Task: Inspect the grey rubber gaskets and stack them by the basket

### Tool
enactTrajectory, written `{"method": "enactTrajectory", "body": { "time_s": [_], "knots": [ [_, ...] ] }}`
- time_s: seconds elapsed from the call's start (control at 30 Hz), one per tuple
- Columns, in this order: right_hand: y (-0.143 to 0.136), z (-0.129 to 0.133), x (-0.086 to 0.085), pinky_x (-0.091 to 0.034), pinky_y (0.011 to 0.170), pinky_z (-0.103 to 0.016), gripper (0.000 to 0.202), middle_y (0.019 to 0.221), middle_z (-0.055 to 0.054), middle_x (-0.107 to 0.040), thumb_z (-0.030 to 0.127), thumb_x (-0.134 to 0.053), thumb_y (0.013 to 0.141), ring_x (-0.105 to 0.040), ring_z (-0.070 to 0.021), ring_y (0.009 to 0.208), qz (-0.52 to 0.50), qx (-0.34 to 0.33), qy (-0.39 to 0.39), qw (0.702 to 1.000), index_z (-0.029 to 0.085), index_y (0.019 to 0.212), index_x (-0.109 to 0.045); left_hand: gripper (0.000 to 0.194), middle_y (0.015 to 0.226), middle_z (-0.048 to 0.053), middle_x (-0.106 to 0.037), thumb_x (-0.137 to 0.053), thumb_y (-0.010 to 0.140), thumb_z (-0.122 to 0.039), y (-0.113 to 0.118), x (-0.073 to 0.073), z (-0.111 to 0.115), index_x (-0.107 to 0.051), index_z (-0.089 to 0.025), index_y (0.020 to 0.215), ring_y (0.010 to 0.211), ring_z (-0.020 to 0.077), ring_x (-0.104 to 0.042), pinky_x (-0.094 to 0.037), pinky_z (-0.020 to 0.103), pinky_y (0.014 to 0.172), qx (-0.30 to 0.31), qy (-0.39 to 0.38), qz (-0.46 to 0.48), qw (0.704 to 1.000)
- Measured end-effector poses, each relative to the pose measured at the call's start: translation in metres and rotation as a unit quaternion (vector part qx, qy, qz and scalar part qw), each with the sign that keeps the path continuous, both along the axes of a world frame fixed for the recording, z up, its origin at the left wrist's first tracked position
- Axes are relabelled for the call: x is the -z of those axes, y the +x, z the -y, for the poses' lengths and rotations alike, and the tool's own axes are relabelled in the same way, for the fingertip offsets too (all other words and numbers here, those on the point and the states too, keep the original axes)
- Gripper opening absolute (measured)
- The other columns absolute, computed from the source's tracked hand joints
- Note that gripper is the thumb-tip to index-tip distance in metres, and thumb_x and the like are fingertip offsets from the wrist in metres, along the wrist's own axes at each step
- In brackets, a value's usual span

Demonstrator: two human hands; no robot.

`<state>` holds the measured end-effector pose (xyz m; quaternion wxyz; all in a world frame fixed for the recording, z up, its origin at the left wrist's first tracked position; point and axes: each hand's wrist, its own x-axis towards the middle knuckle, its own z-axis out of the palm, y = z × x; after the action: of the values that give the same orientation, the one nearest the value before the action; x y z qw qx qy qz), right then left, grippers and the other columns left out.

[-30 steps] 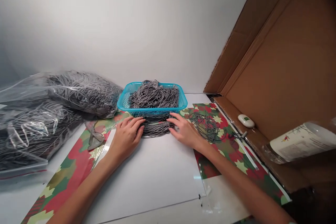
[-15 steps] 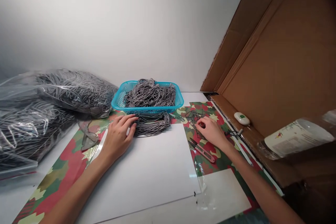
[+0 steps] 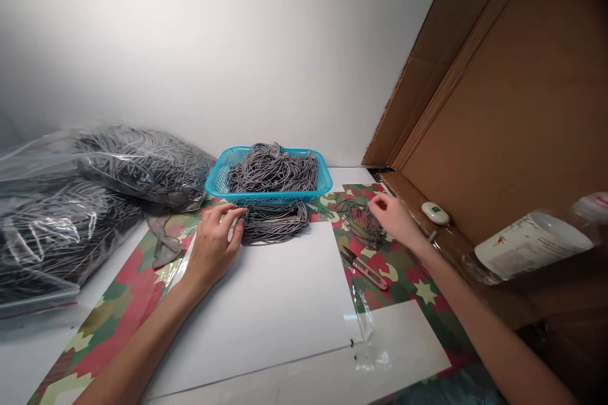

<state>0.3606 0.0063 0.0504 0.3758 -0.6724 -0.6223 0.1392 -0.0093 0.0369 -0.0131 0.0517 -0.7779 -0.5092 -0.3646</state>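
Note:
A bundle of grey cords (image 3: 275,224) lies in front of the blue basket, at the far edge of the white sheet (image 3: 266,304). My left hand (image 3: 216,243) rests at the bundle's left end, with its fingertips bent against the cords. Over the camouflage-patterned cover on the right is my right hand (image 3: 392,218), its thumb and forefinger pinched together; whatever is between them is too small to make out. Thin dark strands (image 3: 363,224) lie tangled just left of that hand. Pink-handled snips (image 3: 368,271) lie below the strands.
The blue basket (image 3: 268,195) holds more grey cords. Clear plastic bags (image 3: 137,168) full of cords stand at the left, near a grey cloth scrap (image 3: 166,247). At the right are a cardboard wall (image 3: 513,88), a white oval object (image 3: 435,213) and a labelled cup (image 3: 532,243).
My right hand has moved a little right and away from me, off the dark strands, uncovering more of them. My left hand has stayed at the bundle. The view has shifted slightly.

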Motion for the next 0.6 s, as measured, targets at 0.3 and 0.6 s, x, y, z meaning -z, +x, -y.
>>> {"method": "enactTrajectory", "body": {
  "time_s": [0.3, 0.6],
  "knots": [
    [-0.021, 0.0, -0.081, -0.048, 0.046, -0.023, 0.021, 0.059, 0.005, -0.055, 0.04, -0.06, 0.083, -0.054, -0.0098, 0.046, -0.225, -0.012, 0.141, 0.964, 0.021, 0.078, -0.052, 0.033, 0.111, 0.015, -0.058, -0.04, 0.096, -0.032, -0.001, 0.002, -0.002, -0.063, -0.015, 0.111, 0.111, 0.0325, -0.055, -0.045, 0.049, 0.096, -0.003, 0.024, 0.04, 0.999],
    [-0.062, 0.023, -0.095, -0.036, 0.033, -0.02, 0.013, 0.058, 0.006, -0.054, 0.029, -0.062, 0.088, -0.046, -0.0061, 0.037, -0.27, -0.087, 0.217, 0.934, 0.022, 0.079, -0.056, 0.027, 0.1, 0.01, -0.063, -0.04, 0.095, -0.029, 0.015, -0.016, 0.021, -0.062, -0.018, 0.106, 0.097, 0.0257, -0.061, -0.048, 0.041, 0.088, 0.062, -0.028, 0.098, 0.993]
  ]
}}
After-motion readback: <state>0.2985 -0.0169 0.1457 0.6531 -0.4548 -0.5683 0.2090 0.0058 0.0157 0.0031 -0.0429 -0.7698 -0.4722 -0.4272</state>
